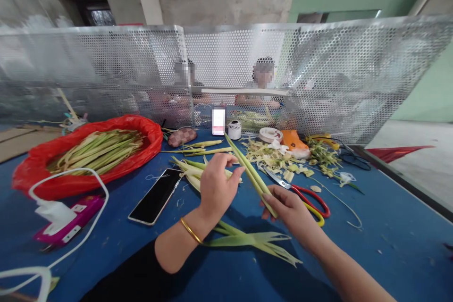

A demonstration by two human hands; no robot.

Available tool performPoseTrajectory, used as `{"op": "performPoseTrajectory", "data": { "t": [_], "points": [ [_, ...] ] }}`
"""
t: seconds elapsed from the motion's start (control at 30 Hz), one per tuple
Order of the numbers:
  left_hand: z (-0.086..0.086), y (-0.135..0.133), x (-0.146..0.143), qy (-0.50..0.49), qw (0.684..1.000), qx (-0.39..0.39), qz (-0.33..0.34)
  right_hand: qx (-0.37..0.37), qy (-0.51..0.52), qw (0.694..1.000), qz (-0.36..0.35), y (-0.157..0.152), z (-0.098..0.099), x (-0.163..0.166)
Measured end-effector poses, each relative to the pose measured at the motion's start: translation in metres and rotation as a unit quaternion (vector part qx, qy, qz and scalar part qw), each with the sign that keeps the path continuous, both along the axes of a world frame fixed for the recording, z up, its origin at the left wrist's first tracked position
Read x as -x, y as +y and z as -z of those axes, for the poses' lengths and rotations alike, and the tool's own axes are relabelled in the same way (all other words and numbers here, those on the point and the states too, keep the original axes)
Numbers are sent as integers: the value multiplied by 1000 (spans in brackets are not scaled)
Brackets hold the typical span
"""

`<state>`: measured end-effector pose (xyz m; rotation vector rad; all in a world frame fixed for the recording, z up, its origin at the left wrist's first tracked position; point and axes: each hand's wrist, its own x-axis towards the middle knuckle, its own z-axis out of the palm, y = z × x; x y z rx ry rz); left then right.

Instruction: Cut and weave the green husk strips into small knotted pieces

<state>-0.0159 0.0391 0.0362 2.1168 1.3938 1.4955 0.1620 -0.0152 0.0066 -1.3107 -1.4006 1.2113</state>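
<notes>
My right hand (285, 207) grips the lower end of a long pale-green stalk (250, 172), which points up and away to the left. Close to that stalk's left side is my left hand (217, 181), a gold bangle at its wrist. Its fingers are loosely curled with a gap to the thumb, and nothing shows between them. Beneath my left forearm lie split green leaves (255, 240). More peeled stalks (193, 174) rest partly hidden behind my left hand. Scissors (300, 193) with red and yellow handles lie just beyond my right hand.
At left, a red plastic bag (28, 174) holds a bundle of stalks, near a purple power strip (71, 222) with a white cable. A dark phone (155, 197) lies flat; another phone (218, 121) stands lit. Trimmings (272, 158) are heaped before a perforated metal screen (226, 56), people behind.
</notes>
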Motion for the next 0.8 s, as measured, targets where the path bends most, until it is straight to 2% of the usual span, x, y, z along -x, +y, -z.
{"op": "performPoseTrajectory", "data": {
  "t": [0.03, 0.1, 0.13, 0.2, 0.37, 0.47, 0.63, 0.7, 0.77, 0.8],
  "points": [
    [6, -2, -4, -54, 993, 101, 19, 0, 8, 1000, 11, 0, 0, 2],
    [17, -7, -13, -125, 950, 271, 88, -3, 19, 1000, 19, -1, 3, 4],
    [21, -8, -17, -152, 924, 330, 119, -6, 22, 1000, 16, -2, 5, 5],
    [26, -11, -23, -198, 889, 383, 155, -9, 27, 1000, 2, -3, 9, 7],
    [28, -13, -23, -262, 857, 409, 173, 29, 48, 998, 4, -5, 9, 9],
    [27, -12, -21, -263, 851, 420, 171, 58, 70, 996, 11, -5, 4, 10],
    [28, -12, -21, -248, 853, 423, 178, 61, 79, 995, 19, -5, 3, 11],
    [30, -12, -22, -228, 869, 406, 168, 57, 60, 996, 22, -5, 5, 11],
    [32, -13, -22, -188, 917, 333, 112, 56, 33, 998, 26, -5, 8, 10],
    [33, -13, -21, -152, 948, 268, 78, 54, 19, 998, 28, -4, 10, 10]
  ]
}}
